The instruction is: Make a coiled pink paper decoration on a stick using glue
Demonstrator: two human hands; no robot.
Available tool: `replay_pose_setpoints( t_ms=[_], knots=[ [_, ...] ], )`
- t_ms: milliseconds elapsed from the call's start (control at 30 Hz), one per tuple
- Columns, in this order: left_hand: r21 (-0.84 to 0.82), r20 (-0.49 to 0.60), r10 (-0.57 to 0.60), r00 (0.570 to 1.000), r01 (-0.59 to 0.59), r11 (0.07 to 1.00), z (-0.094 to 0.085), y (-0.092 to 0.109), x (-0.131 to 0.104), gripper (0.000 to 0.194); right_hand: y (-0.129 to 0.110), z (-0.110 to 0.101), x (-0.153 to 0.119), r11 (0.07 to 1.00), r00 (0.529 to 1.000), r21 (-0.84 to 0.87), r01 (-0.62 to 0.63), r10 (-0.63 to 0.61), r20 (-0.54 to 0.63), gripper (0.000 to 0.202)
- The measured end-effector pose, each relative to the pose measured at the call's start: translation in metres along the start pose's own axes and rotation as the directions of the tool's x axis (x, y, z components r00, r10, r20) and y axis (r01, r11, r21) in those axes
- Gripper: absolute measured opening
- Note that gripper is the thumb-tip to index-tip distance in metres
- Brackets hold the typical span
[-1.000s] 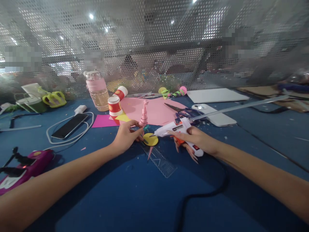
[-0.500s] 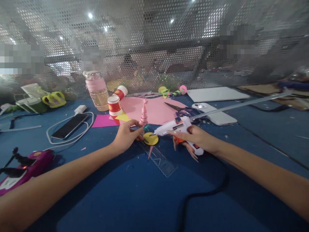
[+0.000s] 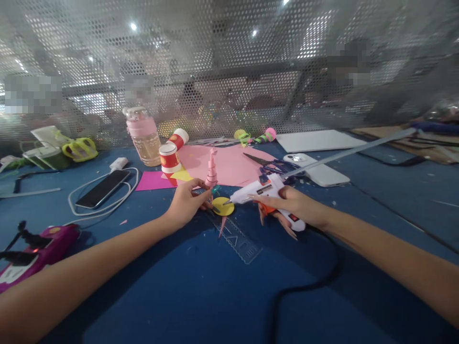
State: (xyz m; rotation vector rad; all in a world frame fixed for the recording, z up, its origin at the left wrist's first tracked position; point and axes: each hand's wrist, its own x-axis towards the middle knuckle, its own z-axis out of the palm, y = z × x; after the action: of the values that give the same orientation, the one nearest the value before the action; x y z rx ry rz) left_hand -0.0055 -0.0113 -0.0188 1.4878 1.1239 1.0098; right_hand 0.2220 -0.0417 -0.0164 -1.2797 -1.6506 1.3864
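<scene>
My left hand (image 3: pixel 189 203) is closed, with its fingertips at the left edge of a yellow paper disc (image 3: pixel 225 210). A small teal piece (image 3: pixel 215 189) shows by the thumb; I cannot make out what it is. Just behind the fingers stands a pink spiral paper piece (image 3: pixel 211 173), its base partly hidden. My right hand (image 3: pixel 292 205) grips a white hot glue gun (image 3: pixel 256 190), whose nozzle tip is over the disc. A long translucent glue stick (image 3: pixel 351 149) juts from the gun's back. Under the disc lies a clear stencil ruler (image 3: pixel 240 241) beside a thin pink sliver (image 3: pixel 223 227).
Behind the hands lie pink paper (image 3: pixel 225 160), scissors (image 3: pixel 276 167), red paper cups (image 3: pixel 169 159) and a pink-topped bottle (image 3: pixel 144 136). A black phone (image 3: pixel 103 188) with its cable and a purple power strip (image 3: pixel 46 246) are at left, a white phone (image 3: pixel 317 169) at right. The gun's black cord (image 3: pixel 304 286) runs toward me.
The view has shifted slightly. The glue gun's handle has tipped a little, while its nozzle stays over the yellow disc. Both hands keep their hold.
</scene>
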Motion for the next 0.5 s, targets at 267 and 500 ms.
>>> replay_pose_setpoints(
  t_ms=[267, 500],
  knots=[
    [-0.019, -0.026, 0.081, 0.996, -0.081, 0.997, -0.002, -0.002, -0.002, 0.011, 0.001, -0.001, 0.005, 0.985, 0.98, 0.157, 0.078, -0.046, -0.195, 0.042],
    [0.013, -0.309, 0.198, 0.93, -0.205, 0.979, -0.012, 0.018, 0.002, 0.007, -0.005, 0.016, 0.0, 0.969, 0.973, -0.169, 0.18, -0.201, -0.111, 0.034]
  ],
)
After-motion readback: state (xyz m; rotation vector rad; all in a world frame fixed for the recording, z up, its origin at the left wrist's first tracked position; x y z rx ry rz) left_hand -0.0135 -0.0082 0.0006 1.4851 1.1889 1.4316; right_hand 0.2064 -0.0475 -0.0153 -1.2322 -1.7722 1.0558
